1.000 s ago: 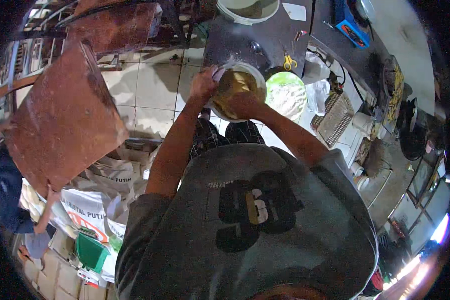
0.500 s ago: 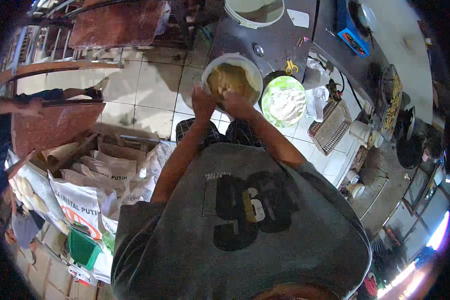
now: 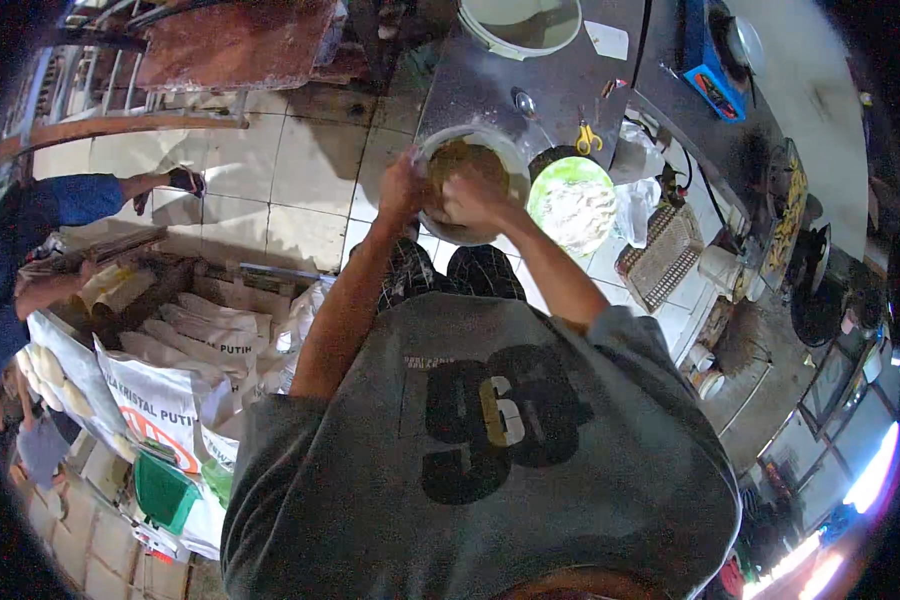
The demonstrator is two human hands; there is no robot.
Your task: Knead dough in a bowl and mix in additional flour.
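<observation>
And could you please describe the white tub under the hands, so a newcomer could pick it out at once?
Start at the dark table at the top and follow it down toward the person's knees. The round white tub there has the left hand at its rim. Its brown contents set it apart from the pale bucket higher up and the green bowl of white powder to its right.

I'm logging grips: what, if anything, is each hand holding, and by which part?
The left hand holds the bucket by its left rim. The right hand is at the brown mixture inside; whether it holds anything cannot be told.
</observation>
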